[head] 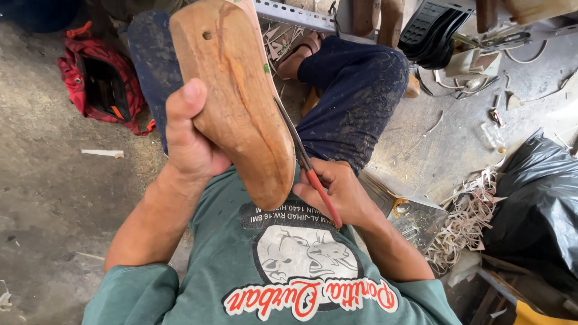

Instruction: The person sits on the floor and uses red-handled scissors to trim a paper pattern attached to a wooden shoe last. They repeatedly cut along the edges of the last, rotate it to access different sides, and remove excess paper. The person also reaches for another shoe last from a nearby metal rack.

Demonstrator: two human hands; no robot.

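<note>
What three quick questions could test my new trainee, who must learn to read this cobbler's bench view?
1. True or false: the left hand holds the wooden shoe last.
2. What colour are the handles of the pliers in the right hand?
A green B red C yellow
3. Complete: the red bag lies on the ____.

Key: 1 true; 2 B; 3 floor.

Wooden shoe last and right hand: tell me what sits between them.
Head view: a red-handled tool, held by the right hand, runs along the wooden shoe last.
</note>
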